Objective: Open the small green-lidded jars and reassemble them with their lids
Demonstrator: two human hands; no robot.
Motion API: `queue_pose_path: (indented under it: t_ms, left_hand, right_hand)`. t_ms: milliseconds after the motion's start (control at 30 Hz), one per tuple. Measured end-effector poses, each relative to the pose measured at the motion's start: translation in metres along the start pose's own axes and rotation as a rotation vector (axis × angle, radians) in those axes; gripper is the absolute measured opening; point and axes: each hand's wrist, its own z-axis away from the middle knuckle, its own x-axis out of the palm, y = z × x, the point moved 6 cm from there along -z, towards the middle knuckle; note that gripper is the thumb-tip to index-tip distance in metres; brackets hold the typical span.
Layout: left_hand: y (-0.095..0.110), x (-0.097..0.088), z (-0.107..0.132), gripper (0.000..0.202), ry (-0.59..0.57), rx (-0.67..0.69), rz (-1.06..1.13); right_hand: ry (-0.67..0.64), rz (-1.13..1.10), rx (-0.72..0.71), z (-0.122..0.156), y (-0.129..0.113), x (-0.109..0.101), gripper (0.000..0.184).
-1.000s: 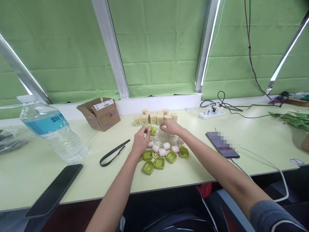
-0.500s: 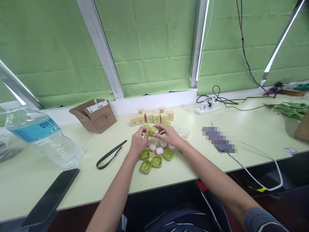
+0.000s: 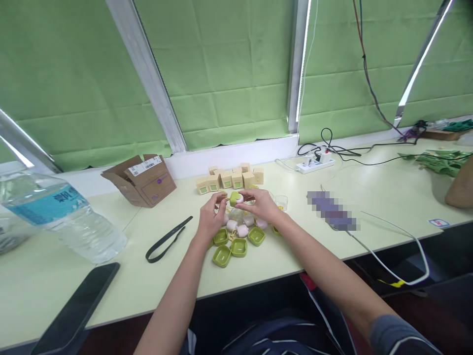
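Note:
Both my hands meet over the middle of the table. My left hand [image 3: 211, 217] and my right hand [image 3: 259, 204] pinch one small green case with a pale pink insert [image 3: 235, 198] between their fingertips, held just above the table. Below them lie several open green cases [image 3: 239, 246] and several pale pink pieces [image 3: 242, 230]. Behind stands a row of small tan cubes with green faces [image 3: 231, 178]. A small clear cup [image 3: 281, 202] sits to the right of my right hand.
A water bottle [image 3: 59, 217] lies at the left, a dark phone [image 3: 74, 310] near the front edge, a black strap [image 3: 167, 239], an open cardboard box [image 3: 142, 180]. To the right are a phone with a white cable [image 3: 334, 212], a power strip [image 3: 315, 165] and green items [image 3: 439, 162].
My right hand came in from the tan cubes to meet my left hand, and both now hold the green case together. The view shifted slightly to the right.

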Motion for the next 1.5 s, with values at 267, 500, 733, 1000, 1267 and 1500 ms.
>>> queue_pose_path:
  t_ms: [267, 500, 733, 1000, 1267, 1500]
  left_hand:
    - [0.009, 0.009, 0.003, 0.04, -0.147, -0.01, 0.007]
    - [0.009, 0.012, 0.005, 0.04, -0.218, -0.052, -0.017]
    - [0.007, 0.011, 0.005, 0.037, -0.173, -0.029, -0.034]
    - [0.004, 0.014, 0.005, 0.035, -0.209, -0.065, -0.052]
    - [0.001, 0.016, 0.004, 0.037, -0.218, -0.033, -0.133]
    - [0.002, 0.014, 0.003, 0.037, -0.186, -0.048, -0.131]
  right_hand:
    - [-0.055, 0.145, -0.084, 0.001, -0.011, 0.002, 0.029]
    - [-0.064, 0.158, -0.123, 0.002, -0.009, 0.005, 0.031]
    - [-0.078, 0.115, -0.113, 0.003, -0.009, 0.008, 0.037]
    - [-0.083, 0.112, -0.136, 0.002, -0.004, 0.011, 0.039]
    - [-0.049, 0.172, -0.115, 0.002, -0.006, 0.01, 0.035]
    - [-0.036, 0.14, -0.098, 0.001, -0.005, 0.012, 0.034]
